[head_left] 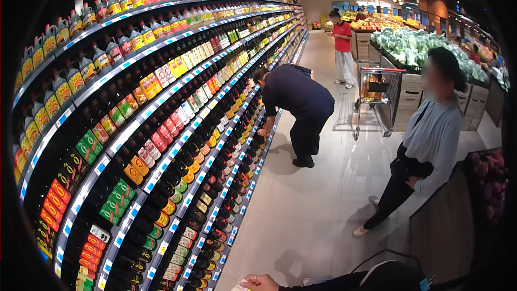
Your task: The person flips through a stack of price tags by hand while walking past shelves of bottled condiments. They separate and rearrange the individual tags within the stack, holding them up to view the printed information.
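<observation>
At the bottom edge of the head view is my right hand [260, 282], reaching in from the right in a dark sleeve [344, 283]. A ring shows on one finger. The fingers are closed around a small pale item [242, 286], mostly cut off by the frame, so its kind cannot be made out. The hand is close to the lower end of a long shelf rack [245, 205] filled with sauce bottles [210, 248]. My left hand is out of the picture.
A person in dark clothes [299, 97] bends toward the lower shelves. At the right stands a person in a light top [433, 129]. Farther back are a shopping cart [379, 86], a person in red [342, 35] and a leafy vegetable display [412, 46]. A black loop handle [388, 251] arches near my arm.
</observation>
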The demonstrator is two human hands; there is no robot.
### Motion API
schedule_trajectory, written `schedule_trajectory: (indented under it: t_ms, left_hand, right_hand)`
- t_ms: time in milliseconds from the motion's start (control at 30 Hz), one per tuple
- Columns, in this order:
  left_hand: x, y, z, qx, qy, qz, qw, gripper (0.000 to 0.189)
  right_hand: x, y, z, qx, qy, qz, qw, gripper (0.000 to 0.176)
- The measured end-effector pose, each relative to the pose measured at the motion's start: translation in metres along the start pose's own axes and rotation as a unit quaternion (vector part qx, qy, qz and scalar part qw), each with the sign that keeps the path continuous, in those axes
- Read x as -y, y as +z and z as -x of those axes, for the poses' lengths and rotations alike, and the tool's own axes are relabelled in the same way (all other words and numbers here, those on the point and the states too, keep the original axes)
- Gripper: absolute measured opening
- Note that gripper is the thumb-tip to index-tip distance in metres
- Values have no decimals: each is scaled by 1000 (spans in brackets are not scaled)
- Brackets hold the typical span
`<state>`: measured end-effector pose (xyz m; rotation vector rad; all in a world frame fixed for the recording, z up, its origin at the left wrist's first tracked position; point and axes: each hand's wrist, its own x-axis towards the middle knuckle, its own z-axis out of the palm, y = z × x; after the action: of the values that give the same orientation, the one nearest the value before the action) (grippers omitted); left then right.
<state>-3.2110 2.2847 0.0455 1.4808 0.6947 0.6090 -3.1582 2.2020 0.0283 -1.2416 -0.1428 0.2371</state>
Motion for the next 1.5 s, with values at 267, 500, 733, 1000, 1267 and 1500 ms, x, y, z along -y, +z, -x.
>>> schedule_trajectory:
  t_ms: [267, 500, 733, 1000, 1267, 1500]
  left_hand:
    - [30, 1, -7, -2, 39, 97, 995, 12]
    - [12, 8, 5, -17, 25, 125, 992, 16]
    - [6, 9, 9, -16, 14, 131, 991, 14]
    - [27, 1, 1, -21, 57, -3, 998, 15]
    - [22, -3, 7, -60, 113, -3, 992, 12]
    - [49, -23, 16, -109, -14, 165, 980, 9]
  right_hand:
    - [5, -5, 5, 13, 8, 75, 997, 20]
    - [-2, -4, 8, -9, -36, 70, 997, 15]
    - [-5, -4, 10, -19, -68, 72, 995, 14]
    - [-6, -5, 11, -16, 31, 54, 998, 15]
    - [-15, 3, 7, -69, -74, -27, 995, 14]
    - [-40, 18, 14, 15, -20, -30, 999, 15]
